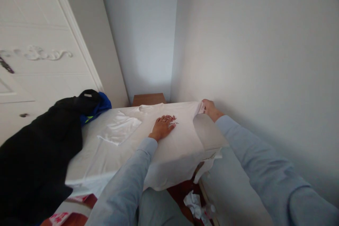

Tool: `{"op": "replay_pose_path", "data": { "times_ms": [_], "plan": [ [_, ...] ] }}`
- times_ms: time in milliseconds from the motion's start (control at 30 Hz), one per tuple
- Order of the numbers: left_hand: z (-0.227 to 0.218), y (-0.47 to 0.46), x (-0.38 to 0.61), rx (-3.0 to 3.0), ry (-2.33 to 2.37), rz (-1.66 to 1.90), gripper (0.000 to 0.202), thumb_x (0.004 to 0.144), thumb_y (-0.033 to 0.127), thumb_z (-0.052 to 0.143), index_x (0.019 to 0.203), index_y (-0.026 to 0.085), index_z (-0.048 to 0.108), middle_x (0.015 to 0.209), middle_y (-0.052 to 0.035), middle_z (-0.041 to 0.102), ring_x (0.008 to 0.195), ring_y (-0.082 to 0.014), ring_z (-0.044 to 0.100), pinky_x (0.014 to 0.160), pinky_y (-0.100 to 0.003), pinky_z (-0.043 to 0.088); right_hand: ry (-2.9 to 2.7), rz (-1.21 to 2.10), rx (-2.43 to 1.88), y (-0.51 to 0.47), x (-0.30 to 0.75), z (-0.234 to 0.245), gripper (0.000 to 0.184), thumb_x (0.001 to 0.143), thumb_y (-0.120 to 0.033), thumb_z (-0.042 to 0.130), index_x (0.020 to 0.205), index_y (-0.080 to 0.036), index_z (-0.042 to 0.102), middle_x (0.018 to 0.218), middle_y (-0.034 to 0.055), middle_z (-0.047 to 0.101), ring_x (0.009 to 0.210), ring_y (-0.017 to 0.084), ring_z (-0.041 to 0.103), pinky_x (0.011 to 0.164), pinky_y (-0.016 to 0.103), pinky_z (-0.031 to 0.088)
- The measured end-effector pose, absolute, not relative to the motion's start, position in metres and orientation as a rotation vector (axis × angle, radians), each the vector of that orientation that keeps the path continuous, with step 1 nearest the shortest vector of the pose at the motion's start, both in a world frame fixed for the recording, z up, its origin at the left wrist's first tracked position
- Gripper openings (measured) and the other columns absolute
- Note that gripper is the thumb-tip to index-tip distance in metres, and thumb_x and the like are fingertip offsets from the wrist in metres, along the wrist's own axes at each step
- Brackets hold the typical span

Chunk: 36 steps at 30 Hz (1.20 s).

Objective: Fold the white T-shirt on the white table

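Observation:
A white T-shirt (pixel 172 141) with a small dark red print on its chest lies spread over a table covered in white cloth (pixel 91 162). Its lower part hangs over the front edge. My left hand (pixel 162 127), a ring on one finger, rests flat on the shirt beside the print, fingers stretched out. At the far right of the table, close to the wall, my right hand (pixel 210 108) grips the end of the shirt's right sleeve (pixel 200 108). The other sleeve (pixel 119 127) lies wrinkled on the table at the left.
Dark clothing (pixel 45 137) with a blue garment (pixel 99 107) covers the table's left end. A white wardrobe (pixel 53 42) stands behind it. The wall (pixel 251 60) runs close along the right. Crumpled paper (pixel 193 203) and a clear plastic bottle (pixel 209 212) lie on the floor.

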State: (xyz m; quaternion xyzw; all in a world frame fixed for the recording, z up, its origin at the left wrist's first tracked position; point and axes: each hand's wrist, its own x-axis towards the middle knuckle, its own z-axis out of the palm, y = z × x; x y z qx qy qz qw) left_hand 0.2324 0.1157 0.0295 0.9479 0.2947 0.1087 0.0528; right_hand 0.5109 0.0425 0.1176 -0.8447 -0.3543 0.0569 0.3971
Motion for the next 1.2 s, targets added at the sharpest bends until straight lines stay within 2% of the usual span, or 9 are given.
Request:
{"op": "replay_pose_path", "data": {
  "times_ms": [133, 400, 533, 667, 767, 867, 967, 1100, 1200],
  "plan": [
    [0.029, 0.116, 0.232, 2.893, 0.89, 0.353, 0.062, 0.103, 0.054, 0.03, 0.154, 0.018, 0.039, 0.159, -0.0096, 0.039, 0.148, -0.0313, 0.032, 0.119, -0.048, 0.027, -1.221, -0.052, -2.008, 0.039, 0.481, 0.125, 0.021, 0.084, -0.032, 0.063, 0.099, -0.017, 0.068, 0.107, 0.0092, 0.07, 0.095, 0.021, 0.063, 0.086, 0.03, 0.049],
    [0.032, 0.113, 0.231, 2.905, 0.852, 0.45, 0.053, 0.102, 0.052, 0.036, 0.131, 0.016, 0.061, 0.137, -0.0161, 0.061, 0.133, -0.0309, 0.05, 0.114, -0.048, 0.033, -1.531, 0.129, -2.005, 0.027, 0.483, 0.105, 0.022, 0.093, -0.033, 0.052, 0.095, -0.017, 0.066, 0.098, 0.0101, 0.072, 0.09, 0.021, 0.067, 0.083, 0.033, 0.052],
    [0.029, 0.116, 0.232, 2.866, 0.883, 0.514, 0.05, 0.102, 0.05, 0.038, 0.131, 0.014, 0.059, 0.137, -0.0172, 0.06, 0.13, -0.0293, 0.054, 0.112, -0.045, 0.037, -1.733, 0.155, -1.996, 0.022, 0.481, 0.08, 0.028, 0.082, -0.02, 0.063, 0.109, -0.015, 0.068, 0.115, 0.0145, 0.07, 0.104, 0.024, 0.067, 0.095, 0.038, 0.052],
    [0.025, 0.118, 0.235, 2.761, 1.023, 0.653, 0.067, 0.101, 0.049, 0.041, 0.149, 0.003, 0.035, 0.155, -0.0274, 0.038, 0.143, -0.031, 0.04, 0.114, -0.042, 0.036, -2.108, 0.128, -1.808, 0.013, 0.472, 0.058, 0.044, 0.076, -0.011, 0.063, 0.119, -0.015, 0.069, 0.132, 0.0156, 0.065, 0.128, 0.027, 0.056, 0.113, 0.045, 0.041],
    [0.025, 0.115, 0.234, 2.757, 1.031, 0.875, 0.073, 0.1, 0.048, 0.042, 0.156, 0.004, 0.023, 0.161, -0.0261, 0.026, 0.151, -0.0328, 0.026, 0.119, -0.047, 0.028, -2.222, 0.164, -1.768, 0.008, 0.468, 0.053, 0.04, 0.08, -0.011, 0.057, 0.117, -0.015, 0.071, 0.128, 0.0152, 0.068, 0.124, 0.028, 0.06, 0.111, 0.047, 0.044],
    [0.027, 0.109, 0.232, 2.892, 0.847, 0.906, 0.058, 0.102, 0.047, 0.039, 0.151, 0.014, 0.04, 0.161, -0.018, 0.034, 0.151, -0.0305, 0.027, 0.12, -0.048, 0.026, -2.208, 0.212, -1.717, 0.007, 0.461, 0.059, 0.034, 0.085, -0.013, 0.051, 0.111, -0.016, 0.074, 0.118, 0.0121, 0.073, 0.115, 0.025, 0.066, 0.107, 0.044, 0.048],
    [0.03, 0.106, 0.23, 2.929, 0.844, 0.782, 0.052, 0.104, 0.048, 0.036, 0.136, 0.013, 0.056, 0.153, -0.0181, 0.045, 0.147, -0.03, 0.035, 0.118, -0.045, 0.031, -2.108, 0.223, -1.737, 0.011, 0.447, 0.069, 0.034, 0.087, -0.016, 0.052, 0.114, -0.016, 0.073, 0.121, 0.012, 0.072, 0.113, 0.025, 0.067, 0.106, 0.042, 0.048],
    [0.033, 0.105, 0.23, 2.885, 0.92, 0.716, 0.057, 0.104, 0.048, 0.034, 0.142, 0.008, 0.049, 0.152, -0.0197, 0.047, 0.145, -0.0291, 0.038, 0.117, -0.041, 0.033, -1.863, 0.479, -1.848, 0.017, 0.424, 0.075, 0.04, 0.077, -0.016, 0.065, 0.117, -0.014, 0.07, 0.127, 0.0164, 0.068, 0.108, 0.027, 0.069, 0.102, 0.042, 0.051],
    [0.036, 0.104, 0.23, 2.843, 0.952, 0.674, 0.059, 0.105, 0.046, 0.031, 0.147, 0.006, 0.043, 0.153, -0.0206, 0.044, 0.146, -0.0289, 0.037, 0.117, -0.041, 0.032, -1.567, 0.805, -1.609, 0.02, 0.414, 0.08, 0.036, 0.075, -0.021, 0.069, 0.111, -0.015, 0.068, 0.115, 0.0136, 0.073, 0.097, 0.023, 0.071, 0.094, 0.04, 0.055]
  ]
}}
